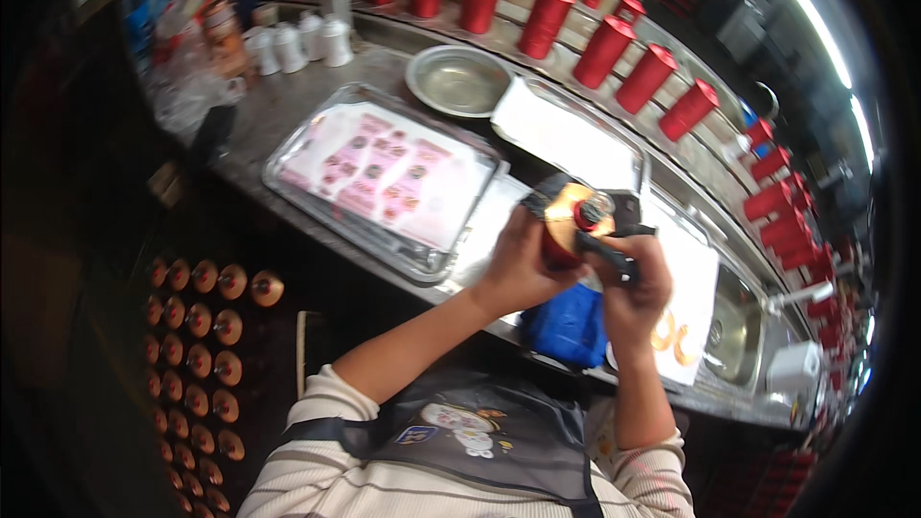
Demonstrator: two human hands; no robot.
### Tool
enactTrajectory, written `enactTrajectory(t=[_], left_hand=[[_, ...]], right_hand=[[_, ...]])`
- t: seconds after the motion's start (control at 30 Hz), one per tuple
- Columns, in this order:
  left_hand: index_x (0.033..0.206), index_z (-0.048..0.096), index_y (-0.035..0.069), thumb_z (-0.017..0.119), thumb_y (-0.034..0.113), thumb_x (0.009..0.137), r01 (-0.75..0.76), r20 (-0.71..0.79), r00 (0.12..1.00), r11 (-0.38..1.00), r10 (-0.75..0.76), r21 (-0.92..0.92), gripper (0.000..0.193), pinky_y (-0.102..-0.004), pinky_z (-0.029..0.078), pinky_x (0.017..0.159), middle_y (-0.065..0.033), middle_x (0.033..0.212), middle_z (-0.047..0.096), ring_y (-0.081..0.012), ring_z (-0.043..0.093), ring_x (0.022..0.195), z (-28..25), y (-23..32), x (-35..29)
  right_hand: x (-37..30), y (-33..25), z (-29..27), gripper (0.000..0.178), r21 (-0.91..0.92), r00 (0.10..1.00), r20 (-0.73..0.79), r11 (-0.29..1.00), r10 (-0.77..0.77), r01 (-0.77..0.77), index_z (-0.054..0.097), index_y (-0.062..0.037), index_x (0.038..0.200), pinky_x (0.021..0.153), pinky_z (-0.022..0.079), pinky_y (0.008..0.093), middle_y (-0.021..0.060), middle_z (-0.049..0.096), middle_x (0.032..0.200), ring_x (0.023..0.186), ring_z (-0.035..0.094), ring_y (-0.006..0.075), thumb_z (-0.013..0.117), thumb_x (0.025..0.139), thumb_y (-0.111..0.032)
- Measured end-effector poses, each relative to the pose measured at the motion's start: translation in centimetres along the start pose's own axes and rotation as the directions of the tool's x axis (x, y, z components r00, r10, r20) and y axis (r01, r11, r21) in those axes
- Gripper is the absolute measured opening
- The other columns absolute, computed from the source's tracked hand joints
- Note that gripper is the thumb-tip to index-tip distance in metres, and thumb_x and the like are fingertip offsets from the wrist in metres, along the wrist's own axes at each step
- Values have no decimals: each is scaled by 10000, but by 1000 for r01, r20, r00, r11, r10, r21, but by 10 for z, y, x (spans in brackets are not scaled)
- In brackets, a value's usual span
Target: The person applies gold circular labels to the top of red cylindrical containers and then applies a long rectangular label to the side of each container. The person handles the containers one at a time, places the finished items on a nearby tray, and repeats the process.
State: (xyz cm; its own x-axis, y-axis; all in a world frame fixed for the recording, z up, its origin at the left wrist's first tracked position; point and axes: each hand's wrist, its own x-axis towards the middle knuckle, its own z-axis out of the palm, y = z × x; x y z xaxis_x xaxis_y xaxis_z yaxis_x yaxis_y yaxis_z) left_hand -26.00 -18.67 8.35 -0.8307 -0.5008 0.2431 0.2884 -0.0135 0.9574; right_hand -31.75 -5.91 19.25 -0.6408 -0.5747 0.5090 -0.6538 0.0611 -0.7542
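Observation:
My left hand [516,264] is wrapped round a red cylinder with a gold end [566,211], held tilted over the bench in front of my chest. A dark knob with a red ring sits in the middle of that gold end. Closed round a black-handled tool [614,259], my right hand [641,290] is close against the cylinder's side. The tool's kind cannot be made out. Below the hands lies a blue cloth [566,326] at the bench edge. Gold round parts [683,345] rest on white paper, right of my right hand.
A metal tray [446,264] with a pink printed sheet lies left of my hands. Behind stand a round metal bowl [459,84] and a row of red cylinders [547,24]. White bottles [288,46] stand far left, a sink [737,326] right. Gold-topped cylinders [199,318] fill the lower left.

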Motion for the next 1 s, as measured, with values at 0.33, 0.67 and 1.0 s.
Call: enactTrajectory(t=[0.33,0.67,1.0], left_hand=[[1481,354,6,898,256,704,-252,-40,958,905,282,342,982,-475,433,1071,-221,1421,450,-394,509,1287,1,9,-9],[1479,339,-40,906,232,725,-379,-61,896,830,439,410,982,-414,464,1050,-199,1381,484,-329,565,1244,3,7,-6],[1417,430,20,924,187,692,-262,-6,960,905,280,335,893,-432,485,1022,-195,1349,511,-365,573,1211,-8,22,-3]], right_hand=[[-16,-10,-1,278,-273,955,-81,928,-285,253,668,-38,940,680,485,365,108,635,846,745,599,277,803,731,84],[-32,3,-10,230,-70,988,-24,987,-150,148,687,-30,950,730,502,340,94,677,864,808,646,246,796,761,42],[23,34,-19,221,179,928,43,910,371,-373,636,-7,963,757,485,241,28,648,854,829,600,95,767,896,-173]])
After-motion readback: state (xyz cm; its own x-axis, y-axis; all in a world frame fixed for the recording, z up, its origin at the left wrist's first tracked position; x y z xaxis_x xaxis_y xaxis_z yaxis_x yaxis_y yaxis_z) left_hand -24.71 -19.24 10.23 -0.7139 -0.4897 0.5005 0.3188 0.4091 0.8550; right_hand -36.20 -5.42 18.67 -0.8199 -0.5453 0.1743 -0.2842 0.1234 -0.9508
